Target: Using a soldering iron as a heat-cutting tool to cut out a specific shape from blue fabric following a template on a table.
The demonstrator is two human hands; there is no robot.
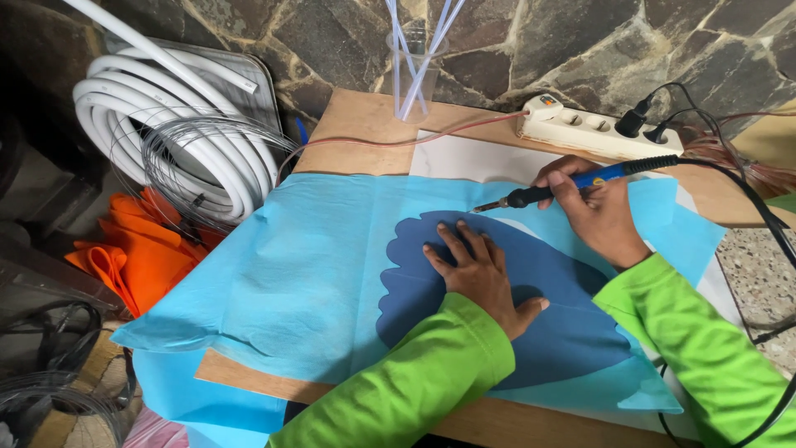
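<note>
Dark blue scalloped template (531, 323) lay flat on light blue sheet (307, 274), centre of counter (348, 124). Left hand (477, 274) was open, fingers spread, palm pressing template down. Right hand (601, 211) was closed round soldering iron (572, 184), tip at template's upper edge. Judged approx. early stage: no separated offcut seen, most of outline left. Power strip (589, 124) behind; wire coil (191, 158) and white hose (157, 99) to left.

Craft workshop; wire coils (199, 158); soldering iron (580, 181).
</note>
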